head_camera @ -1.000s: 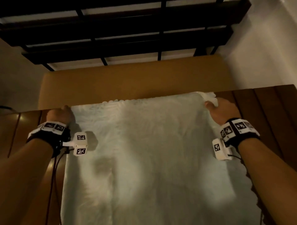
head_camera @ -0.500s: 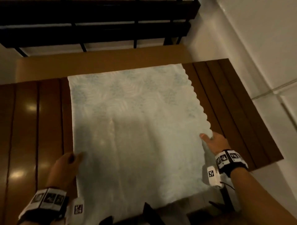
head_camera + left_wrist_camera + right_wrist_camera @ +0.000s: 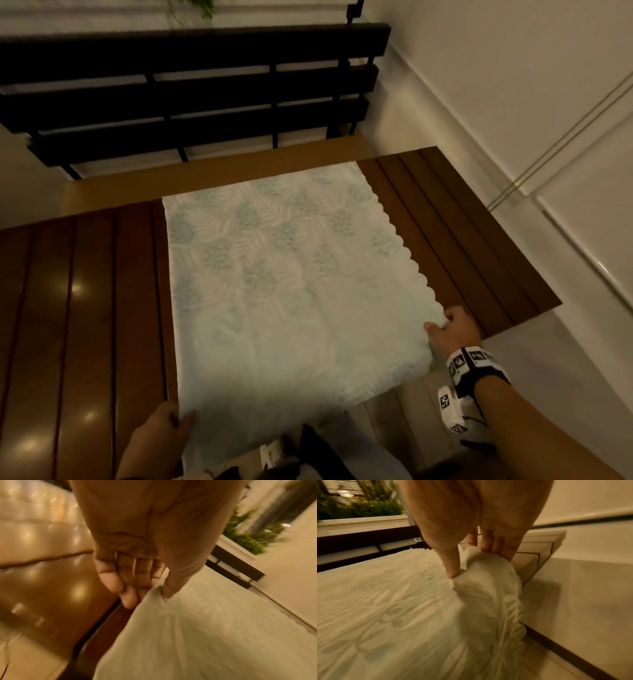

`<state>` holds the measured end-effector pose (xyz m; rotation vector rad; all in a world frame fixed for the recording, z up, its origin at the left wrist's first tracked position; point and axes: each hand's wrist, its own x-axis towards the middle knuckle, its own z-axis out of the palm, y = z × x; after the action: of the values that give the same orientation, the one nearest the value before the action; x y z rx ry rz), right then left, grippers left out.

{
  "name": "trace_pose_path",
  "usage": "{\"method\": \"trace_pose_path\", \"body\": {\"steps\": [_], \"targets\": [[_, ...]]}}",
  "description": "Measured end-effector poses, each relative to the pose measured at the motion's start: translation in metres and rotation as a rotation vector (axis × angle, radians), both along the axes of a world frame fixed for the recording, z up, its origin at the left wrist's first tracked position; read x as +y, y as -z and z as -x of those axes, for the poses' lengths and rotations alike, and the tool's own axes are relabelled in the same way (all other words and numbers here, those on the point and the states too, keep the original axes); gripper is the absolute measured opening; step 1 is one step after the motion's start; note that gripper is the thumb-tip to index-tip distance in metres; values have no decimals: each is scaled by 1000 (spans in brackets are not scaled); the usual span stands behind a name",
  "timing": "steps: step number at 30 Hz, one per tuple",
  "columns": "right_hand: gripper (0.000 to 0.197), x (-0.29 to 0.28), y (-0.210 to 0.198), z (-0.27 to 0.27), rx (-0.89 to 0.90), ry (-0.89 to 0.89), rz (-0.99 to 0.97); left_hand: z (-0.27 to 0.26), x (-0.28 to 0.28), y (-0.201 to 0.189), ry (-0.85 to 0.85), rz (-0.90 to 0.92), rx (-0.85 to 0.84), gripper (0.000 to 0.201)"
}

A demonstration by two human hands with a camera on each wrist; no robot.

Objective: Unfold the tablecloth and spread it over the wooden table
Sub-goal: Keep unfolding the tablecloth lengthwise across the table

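Observation:
A pale tablecloth [image 3: 291, 291] with a faint leaf print and a scalloped right edge lies as a long strip down the middle of the dark slatted wooden table [image 3: 85, 308]. Its near end hangs over the table's front edge. My left hand [image 3: 161, 435] pinches the cloth's near left edge between thumb and fingers, seen close in the left wrist view [image 3: 159, 589]. My right hand [image 3: 445, 329] pinches the near right edge at the table's front, with the cloth [image 3: 481, 574] bunched under its thumb. Bare wood shows on both sides of the strip.
A tan padded bench [image 3: 219, 168] runs along the table's far side, with a dark slatted backrest [image 3: 191, 89] behind it. A white wall [image 3: 513, 102] stands close on the right. Pale floor [image 3: 565, 377] lies beyond the table's right end.
Both hands have come back from the far edge of the table to its near edge, and now pinch the cloth's near corners. The far end of the cloth lies flat.

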<state>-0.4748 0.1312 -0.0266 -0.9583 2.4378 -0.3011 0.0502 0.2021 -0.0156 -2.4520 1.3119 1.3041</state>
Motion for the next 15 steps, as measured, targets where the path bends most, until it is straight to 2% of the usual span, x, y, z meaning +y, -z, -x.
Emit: {"method": "trace_pose_path", "body": {"steps": [2,4,7,10,13,15], "targets": [[34,1,-3,-2,79,-53,13,8,-13,-16,61,64,-87,24],[25,5,-4,-3,133,-109,3,20,-31,-28,154,202,-149,23],[18,12,-6,0,190,-164,-30,51,-59,-28,382,348,-116,18],[14,11,-13,1,54,-213,48,100,-93,-22,651,453,-47,17],[18,5,-22,-1,-167,-224,64,177,-133,-27,930,494,-11,38],[17,2,-20,2,-248,-236,19,238,-158,-36,1073,482,27,43]]}}
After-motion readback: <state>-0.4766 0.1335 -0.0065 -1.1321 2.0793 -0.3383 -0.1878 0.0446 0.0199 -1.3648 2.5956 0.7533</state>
